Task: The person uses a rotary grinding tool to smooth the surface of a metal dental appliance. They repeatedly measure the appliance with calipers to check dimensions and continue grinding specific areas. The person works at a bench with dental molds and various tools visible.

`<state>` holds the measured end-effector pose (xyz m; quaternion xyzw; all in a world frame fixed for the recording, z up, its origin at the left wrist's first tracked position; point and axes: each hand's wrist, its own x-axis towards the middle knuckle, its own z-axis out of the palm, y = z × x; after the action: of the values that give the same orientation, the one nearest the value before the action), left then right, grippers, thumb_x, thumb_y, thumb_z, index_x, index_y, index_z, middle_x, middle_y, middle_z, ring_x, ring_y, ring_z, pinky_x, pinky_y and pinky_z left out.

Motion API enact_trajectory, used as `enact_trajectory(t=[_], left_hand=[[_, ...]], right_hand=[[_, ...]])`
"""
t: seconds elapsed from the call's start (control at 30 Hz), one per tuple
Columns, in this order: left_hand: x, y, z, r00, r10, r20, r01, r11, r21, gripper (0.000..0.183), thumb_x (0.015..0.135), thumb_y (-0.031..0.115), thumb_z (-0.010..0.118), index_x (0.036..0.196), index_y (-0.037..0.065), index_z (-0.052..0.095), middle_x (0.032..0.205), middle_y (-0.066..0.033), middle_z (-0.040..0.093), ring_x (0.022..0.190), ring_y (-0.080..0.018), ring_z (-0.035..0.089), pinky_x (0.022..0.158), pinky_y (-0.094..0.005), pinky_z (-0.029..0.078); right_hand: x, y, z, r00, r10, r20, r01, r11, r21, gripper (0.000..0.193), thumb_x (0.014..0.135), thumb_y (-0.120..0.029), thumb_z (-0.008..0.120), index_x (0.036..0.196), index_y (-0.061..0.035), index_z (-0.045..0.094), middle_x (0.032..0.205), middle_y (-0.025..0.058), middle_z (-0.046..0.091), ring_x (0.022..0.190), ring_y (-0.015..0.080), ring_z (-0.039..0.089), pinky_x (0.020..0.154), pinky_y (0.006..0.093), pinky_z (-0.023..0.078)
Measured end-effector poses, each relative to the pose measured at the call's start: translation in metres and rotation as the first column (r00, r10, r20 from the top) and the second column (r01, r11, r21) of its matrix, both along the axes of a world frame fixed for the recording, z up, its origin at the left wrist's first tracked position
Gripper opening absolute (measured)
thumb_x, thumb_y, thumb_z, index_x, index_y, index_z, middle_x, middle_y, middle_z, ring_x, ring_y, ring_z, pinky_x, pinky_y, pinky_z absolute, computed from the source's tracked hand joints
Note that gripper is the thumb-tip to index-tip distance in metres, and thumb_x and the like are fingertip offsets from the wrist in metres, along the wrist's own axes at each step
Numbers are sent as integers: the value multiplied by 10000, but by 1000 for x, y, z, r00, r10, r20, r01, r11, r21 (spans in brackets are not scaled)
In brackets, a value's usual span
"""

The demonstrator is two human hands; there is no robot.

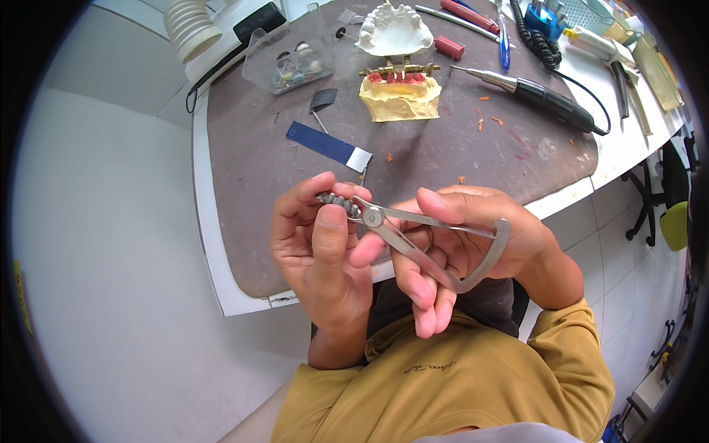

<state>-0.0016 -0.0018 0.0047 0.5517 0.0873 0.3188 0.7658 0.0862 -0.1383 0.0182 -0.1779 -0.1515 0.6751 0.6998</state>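
In my left hand [325, 255], a small grey metal dental bridge [340, 203] is pinched between thumb and fingers. My right hand [502, 214] holds a steel measuring caliper [413, 256] with a curved end piece, its thumb along one arm. The caliper's tips reach the bridge near my left fingertips; whether they press on it is hard to make out. Beyond my hands stands a yellow plaster jaw model [402, 105] with red along its ridge, joined by a brass hinge [373, 70] to a white plaster jaw model [395, 33] tipped back behind it.
A clear plastic box [314, 76] of small parts stands at the back left, near a ribbed white hose [193, 29]. A blue strip [321, 143] lies closer. On the right are a black-handled rotary handpiece [550, 103] with cord, a blue pen [504, 48] and orange shavings [496, 121].
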Motion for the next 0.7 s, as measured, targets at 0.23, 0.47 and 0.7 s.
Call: enact_trajectory(t=[0.23, 0.47, 0.7], left_hand=[[1, 2, 0, 988, -41, 146, 60, 989, -134, 230, 888, 62, 545, 1102, -17, 521, 947, -112, 603, 891, -214, 612, 736, -290, 492], [2, 7, 6, 986, -78, 144, 104, 978, -179, 255, 897, 35, 516, 1143, -31, 508, 977, -125, 599, 973, -277, 610, 785, -300, 552], [5, 10, -1, 973, -131, 192, 171, 963, -210, 290, 894, 9, 506, 1179, -44, 494, 995, -128, 598, 953, -294, 624, 808, -312, 552]], right_hand=[[0, 1, -7, 998, 11, 57, -16, 997, 76, 540, 984, -293, 313, 1240, 182, 326, 806, 226, 566, 766, 394, 649, 704, 417, 577], [-6, -17, 31, 908, -7, 419, 115, 966, -234, 359, 944, -263, 477, 1131, 35, 545, 791, 118, 619, 681, 216, 647, 617, 276, 541], [19, -42, 43, -679, 383, 627, 561, 821, 106, 437, 762, -144, 650, 1171, -17, 562, 873, 127, 586, 774, 247, 596, 688, 339, 475]])
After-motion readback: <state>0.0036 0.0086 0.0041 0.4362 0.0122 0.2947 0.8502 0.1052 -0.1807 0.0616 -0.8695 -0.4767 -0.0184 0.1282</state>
